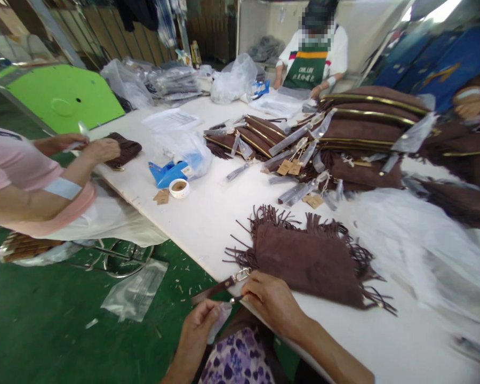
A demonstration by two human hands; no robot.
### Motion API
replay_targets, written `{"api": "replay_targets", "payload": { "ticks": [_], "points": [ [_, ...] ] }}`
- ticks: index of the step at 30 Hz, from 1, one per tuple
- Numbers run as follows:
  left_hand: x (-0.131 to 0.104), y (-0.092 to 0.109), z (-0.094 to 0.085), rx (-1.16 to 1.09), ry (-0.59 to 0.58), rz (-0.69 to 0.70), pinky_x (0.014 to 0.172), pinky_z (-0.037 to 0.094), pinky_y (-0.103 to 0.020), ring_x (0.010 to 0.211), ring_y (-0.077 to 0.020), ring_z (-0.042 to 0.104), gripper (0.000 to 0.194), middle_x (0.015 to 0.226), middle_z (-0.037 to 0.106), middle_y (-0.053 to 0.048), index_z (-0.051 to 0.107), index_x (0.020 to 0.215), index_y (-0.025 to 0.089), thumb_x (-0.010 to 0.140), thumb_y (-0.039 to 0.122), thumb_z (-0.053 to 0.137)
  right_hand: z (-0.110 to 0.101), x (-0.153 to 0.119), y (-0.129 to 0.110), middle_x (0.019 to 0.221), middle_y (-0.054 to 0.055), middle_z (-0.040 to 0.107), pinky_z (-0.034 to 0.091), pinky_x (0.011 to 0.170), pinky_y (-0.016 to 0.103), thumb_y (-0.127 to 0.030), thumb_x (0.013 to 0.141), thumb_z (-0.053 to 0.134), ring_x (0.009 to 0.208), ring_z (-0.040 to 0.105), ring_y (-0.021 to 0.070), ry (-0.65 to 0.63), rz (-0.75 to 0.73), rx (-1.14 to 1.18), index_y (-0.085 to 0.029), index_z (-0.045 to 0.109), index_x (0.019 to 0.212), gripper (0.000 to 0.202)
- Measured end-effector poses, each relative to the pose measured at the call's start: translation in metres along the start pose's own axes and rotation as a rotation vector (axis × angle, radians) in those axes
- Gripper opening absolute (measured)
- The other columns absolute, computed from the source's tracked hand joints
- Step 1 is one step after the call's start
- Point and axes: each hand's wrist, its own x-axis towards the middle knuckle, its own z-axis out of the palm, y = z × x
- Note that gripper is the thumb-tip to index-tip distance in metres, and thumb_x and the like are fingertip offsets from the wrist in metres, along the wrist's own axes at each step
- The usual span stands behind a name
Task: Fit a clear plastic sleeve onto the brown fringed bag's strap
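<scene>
A brown fringed suede bag (308,258) lies flat on the white table (200,229), just beyond my hands. A brown strap (214,290) with a gold clasp (242,274) hangs over the table's edge. My right hand (274,301) is closed, pinching a thin dark cord with a small metal end beside the clasp. Lower and to the left, my left hand (198,330) is closed on a small clear plastic wrapper (220,321) close to that metal end.
Brown bags with gold zips (372,128) are piled at the back right. Clear plastic sheets (420,250) lie at the right. A tape roll (179,188) and a blue packet (168,173) sit left of centre. One person works at the left, another across the table.
</scene>
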Motion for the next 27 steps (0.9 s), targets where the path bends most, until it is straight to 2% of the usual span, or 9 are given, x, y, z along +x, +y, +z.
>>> {"api": "replay_targets", "payload": {
  "ticks": [9,17,23,27],
  "points": [
    [-0.006,0.019,0.007,0.182,0.004,0.12,0.083,0.044,-0.027,0.091,-0.0245,0.062,0.028,0.092,0.072,-0.006,0.07,0.087,0.02,0.083,0.046,0.058,-0.003,0.003,-0.002,0.086,-0.002,0.065,0.039,0.074,0.025,-0.024,0.09,0.054,0.084,0.058,0.0144,-0.058,-0.038,-0.051,-0.025,0.066,0.086,0.013],
    [-0.011,0.022,0.01,0.363,0.027,0.221,0.084,0.044,-0.028,0.093,-0.0241,0.062,0.023,0.095,0.071,-0.005,0.069,0.089,0.023,0.087,0.04,0.054,-0.004,0.004,-0.004,0.084,-0.001,0.066,0.038,0.072,0.026,-0.023,0.089,0.053,0.081,0.057,0.0156,-0.099,-0.046,-0.142,-0.023,0.065,0.083,0.013],
    [-0.007,0.02,0.019,0.215,-0.032,0.126,0.071,0.047,-0.028,0.076,-0.0226,0.064,0.027,0.076,0.069,-0.003,0.066,0.082,0.02,0.085,0.045,0.057,-0.009,0.006,-0.005,0.083,0.002,0.067,0.038,0.071,0.028,-0.025,0.09,0.05,0.08,0.056,0.0167,-0.151,-0.12,-0.235,-0.021,0.065,0.08,0.019],
    [-0.001,0.016,0.023,-0.038,-0.104,-0.049,0.07,0.052,-0.031,0.073,-0.0227,0.067,0.037,0.081,0.072,-0.006,0.065,0.089,0.017,0.076,0.051,0.067,-0.009,0.007,-0.004,0.084,0.001,0.067,0.039,0.073,0.026,-0.025,0.088,0.053,0.081,0.057,0.0158,-0.127,-0.096,-0.238,-0.021,0.064,0.08,0.015]
  ]
}}
